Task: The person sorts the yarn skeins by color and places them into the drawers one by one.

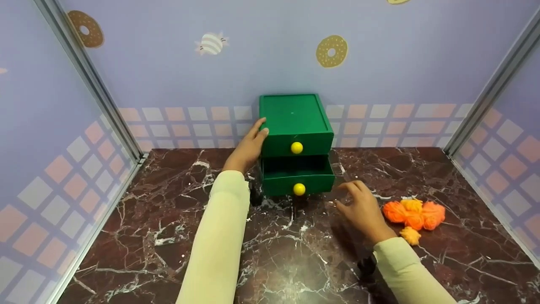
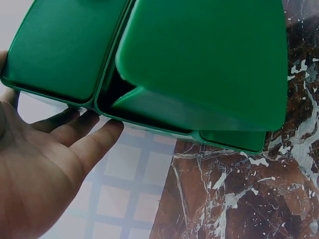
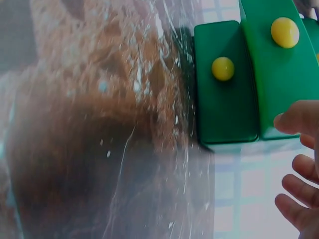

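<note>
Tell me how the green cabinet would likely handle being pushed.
The cabinet should stay stiff: it looks like hard, smooth plastic. It may tip forward more easily, since its middle drawer hangs open. The left hand at its side might steady it.

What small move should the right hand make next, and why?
Probably reach right toward the orange yarn pieces: the right hand looks empty, the lower visible drawer stands open, and the left hand touches the green cabinet.

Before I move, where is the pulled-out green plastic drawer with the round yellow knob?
In the head view, the pulled-out drawer is just right of centre, directly below the closed green top drawer and left of the right hand.
</note>
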A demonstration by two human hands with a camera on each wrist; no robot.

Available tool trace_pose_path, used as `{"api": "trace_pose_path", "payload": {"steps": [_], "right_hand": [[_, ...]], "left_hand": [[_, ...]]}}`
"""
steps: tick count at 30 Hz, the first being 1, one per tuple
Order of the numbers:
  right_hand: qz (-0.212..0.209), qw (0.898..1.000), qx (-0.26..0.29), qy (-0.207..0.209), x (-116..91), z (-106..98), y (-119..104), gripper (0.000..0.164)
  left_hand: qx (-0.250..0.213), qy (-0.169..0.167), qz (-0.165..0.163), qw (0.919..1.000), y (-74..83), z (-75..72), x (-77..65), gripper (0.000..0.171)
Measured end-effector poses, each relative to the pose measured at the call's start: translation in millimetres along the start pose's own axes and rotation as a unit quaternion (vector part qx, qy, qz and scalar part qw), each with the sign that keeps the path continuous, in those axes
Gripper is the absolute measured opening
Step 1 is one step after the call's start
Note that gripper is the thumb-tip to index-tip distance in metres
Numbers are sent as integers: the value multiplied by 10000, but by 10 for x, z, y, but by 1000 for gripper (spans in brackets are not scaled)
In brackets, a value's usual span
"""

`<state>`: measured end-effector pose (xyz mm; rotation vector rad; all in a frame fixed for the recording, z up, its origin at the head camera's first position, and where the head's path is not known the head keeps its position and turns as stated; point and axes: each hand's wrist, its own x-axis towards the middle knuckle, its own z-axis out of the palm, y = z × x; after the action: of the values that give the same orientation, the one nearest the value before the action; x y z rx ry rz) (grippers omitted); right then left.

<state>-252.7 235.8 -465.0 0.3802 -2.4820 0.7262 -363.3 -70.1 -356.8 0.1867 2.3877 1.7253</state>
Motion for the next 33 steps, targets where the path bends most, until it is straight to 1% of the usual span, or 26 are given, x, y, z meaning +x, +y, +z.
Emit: {"api": "trace_pose_path", "payload": {"steps": [8,11,17,21,25,33], "right_hand": [[227,9997,-30,-55,-59,-51,130,36],[276,9995,-117,-81,-74,-74,172,36],[410,9988,-138,-226,-100,-130,248,37],[544,9980,-161,-293,-122,-167,296,38],[695,9968,-186,-343,-141,-200,344,37],[807,9951,-283,-492,-173,-267,435,40]], "left_hand": [[153,24,58,9999,-6,6,-14,52],[90,-14,57,9999,-12,5,-12,52],[160,24,89,9998,-11,3,-9,52],[229,33,90,9997,-13,3,-8,52],[170,0,93,9998,-14,1,-12,52],[228,43,126,9997,-4,4,-8,52]]}}
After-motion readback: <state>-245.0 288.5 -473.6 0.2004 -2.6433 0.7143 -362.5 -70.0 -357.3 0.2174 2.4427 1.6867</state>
